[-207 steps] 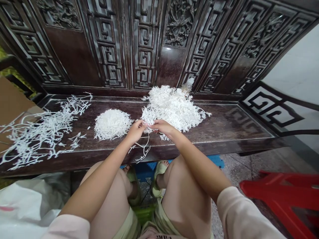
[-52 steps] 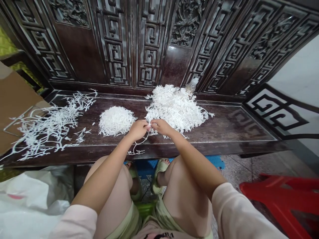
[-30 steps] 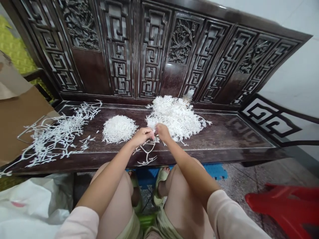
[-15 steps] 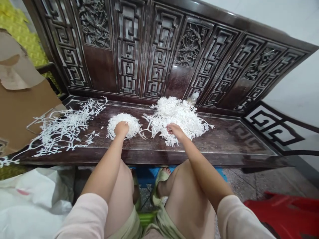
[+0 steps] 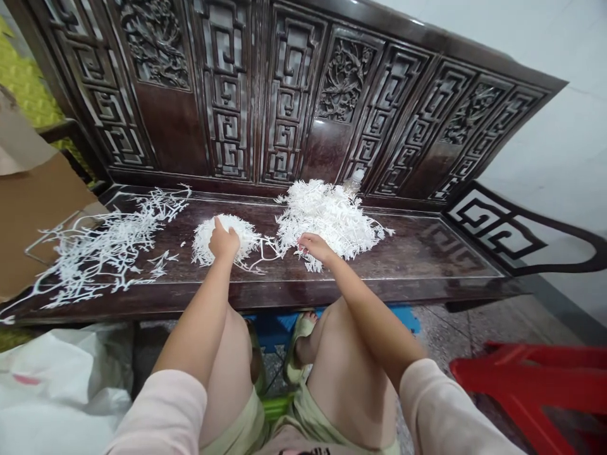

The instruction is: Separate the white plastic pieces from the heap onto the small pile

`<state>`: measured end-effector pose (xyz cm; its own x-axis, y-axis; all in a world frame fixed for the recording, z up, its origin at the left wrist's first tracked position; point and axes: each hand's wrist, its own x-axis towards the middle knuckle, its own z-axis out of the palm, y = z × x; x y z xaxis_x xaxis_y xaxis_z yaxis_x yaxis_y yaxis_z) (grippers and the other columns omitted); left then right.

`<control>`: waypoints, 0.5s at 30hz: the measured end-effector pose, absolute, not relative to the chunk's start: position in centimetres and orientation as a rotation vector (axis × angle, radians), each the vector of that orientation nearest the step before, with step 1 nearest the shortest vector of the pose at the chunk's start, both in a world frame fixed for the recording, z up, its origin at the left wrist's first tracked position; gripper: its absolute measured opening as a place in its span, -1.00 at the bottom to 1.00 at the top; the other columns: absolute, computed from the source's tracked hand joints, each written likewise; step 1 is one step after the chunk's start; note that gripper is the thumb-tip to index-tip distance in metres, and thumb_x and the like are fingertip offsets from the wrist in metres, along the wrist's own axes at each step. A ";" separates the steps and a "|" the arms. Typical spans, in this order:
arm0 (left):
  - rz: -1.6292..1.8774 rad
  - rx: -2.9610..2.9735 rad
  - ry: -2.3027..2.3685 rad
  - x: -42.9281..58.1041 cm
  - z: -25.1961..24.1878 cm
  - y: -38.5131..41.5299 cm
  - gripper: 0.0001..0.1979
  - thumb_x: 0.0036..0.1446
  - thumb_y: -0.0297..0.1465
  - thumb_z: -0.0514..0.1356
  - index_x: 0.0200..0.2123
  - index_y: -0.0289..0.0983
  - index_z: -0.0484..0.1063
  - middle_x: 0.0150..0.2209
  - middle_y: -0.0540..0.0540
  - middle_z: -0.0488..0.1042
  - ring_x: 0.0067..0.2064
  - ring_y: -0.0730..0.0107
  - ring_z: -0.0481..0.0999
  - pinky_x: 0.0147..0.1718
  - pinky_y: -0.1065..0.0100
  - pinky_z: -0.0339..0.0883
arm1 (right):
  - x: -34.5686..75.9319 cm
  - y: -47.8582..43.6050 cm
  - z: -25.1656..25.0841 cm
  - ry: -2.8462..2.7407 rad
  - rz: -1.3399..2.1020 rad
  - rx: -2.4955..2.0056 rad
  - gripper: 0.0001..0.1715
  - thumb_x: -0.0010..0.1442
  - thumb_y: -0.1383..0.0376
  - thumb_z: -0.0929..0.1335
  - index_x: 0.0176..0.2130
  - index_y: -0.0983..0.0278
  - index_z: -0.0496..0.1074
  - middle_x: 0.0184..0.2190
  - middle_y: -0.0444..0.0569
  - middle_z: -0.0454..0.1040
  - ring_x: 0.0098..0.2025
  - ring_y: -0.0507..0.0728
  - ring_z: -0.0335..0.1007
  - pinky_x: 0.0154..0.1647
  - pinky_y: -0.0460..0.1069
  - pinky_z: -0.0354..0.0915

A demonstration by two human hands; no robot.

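Note:
A small rounded heap of white, thin-spiked plastic pieces (image 5: 246,235) lies on a dark wooden bench. Resting over it is my left hand (image 5: 224,241), its index finger stretched out and its thumb apart. At the front left edge of a larger heap of white branched pieces (image 5: 327,218) is my right hand (image 5: 315,246). Its fingers are curled together, and what they pinch is too small to make out. Between the two heaps runs a thin white branched stem (image 5: 265,253). Farther left, bare white branching stems (image 5: 109,253) lie in a loose tangle.
The bench seat (image 5: 408,253) has a carved lattice back (image 5: 284,95). A clear bottle (image 5: 354,181) stands behind the large heap. Cardboard (image 5: 38,215) is at the left, a white sack (image 5: 61,385) at lower left, a red stool (image 5: 531,379) at lower right.
My left hand has gone from closed fingers to an outstretched index finger and thumb over the small heap. The right hand stays by the large heap. The view has shifted slightly.

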<state>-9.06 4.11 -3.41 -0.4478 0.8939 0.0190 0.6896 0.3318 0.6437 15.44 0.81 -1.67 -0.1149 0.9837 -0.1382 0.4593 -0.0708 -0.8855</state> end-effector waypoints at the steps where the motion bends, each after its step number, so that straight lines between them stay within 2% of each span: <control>1: 0.819 1.416 2.243 -9.2 -3.4 4.0 -0.38 0.07 -0.27 -0.09 0.19 -0.33 -0.13 -0.05 -0.34 0.32 -0.09 0.03 0.35 -0.21 0.13 0.16 | 15.4 0.8 -1.7 -1.635 1.130 -1.569 -0.77 -0.03 0.18 0.22 -0.55 0.29 0.22 -0.57 -0.16 0.32 -0.60 -0.06 0.16 -0.48 -0.11 0.13; 3: 0.862 1.508 2.212 -9.4 -2.8 3.4 -0.41 0.07 -0.29 -0.08 0.18 -0.32 -0.07 -0.11 -0.30 0.36 -0.11 0.07 0.36 -0.21 0.15 0.16 | 15.2 0.8 -1.6 -1.695 1.085 -1.592 -0.77 -0.01 0.17 0.21 -0.53 0.29 0.23 -0.57 -0.16 0.32 -0.60 -0.05 0.15 -0.47 -0.10 0.12; 5: 0.964 1.712 2.145 -8.8 -1.7 2.4 -0.50 0.09 -0.30 -0.10 0.13 -0.27 0.07 -0.18 -0.23 0.39 -0.12 0.13 0.35 -0.17 0.17 0.12 | 15.0 0.7 -1.6 -1.786 0.986 -1.625 -0.76 0.00 0.15 0.21 -0.50 0.28 0.25 -0.57 -0.16 0.33 -0.59 -0.04 0.14 -0.45 -0.09 0.11; 8: 0.936 2.092 1.857 -6.3 0.1 0.6 -0.63 0.11 -0.29 -0.11 -0.07 -0.20 0.32 -0.25 -0.14 0.41 -0.16 0.23 0.34 -0.16 0.22 0.08 | 14.6 0.4 -1.4 -1.936 0.838 -1.580 -0.75 0.02 0.15 0.20 -0.49 0.28 0.27 -0.57 -0.16 0.33 -0.53 -0.01 0.16 -0.38 -0.07 0.10; 11: 0.745 2.316 1.577 -3.3 0.7 -0.6 -0.66 0.11 -0.25 -0.10 -0.20 -0.18 0.41 -0.28 -0.11 0.41 -0.18 0.25 0.33 -0.19 0.24 0.08 | 14.0 0.1 -1.0 -2.040 0.839 -1.450 -0.74 0.05 0.15 0.18 -0.49 0.28 0.28 -0.56 -0.16 0.33 -0.45 0.00 0.20 -0.32 -0.08 0.10; 15: 0.586 2.399 1.567 -1.2 -0.3 -1.0 -0.65 0.12 -0.25 -0.12 -0.28 -0.21 0.43 -0.28 -0.15 0.40 -0.16 0.18 0.31 -0.20 0.20 0.06 | 14.0 -0.2 -0.5 -2.044 0.906 -1.416 -0.74 0.07 0.17 0.16 -0.47 0.29 0.26 -0.56 -0.16 0.31 -0.45 0.00 0.20 -0.32 -0.08 0.10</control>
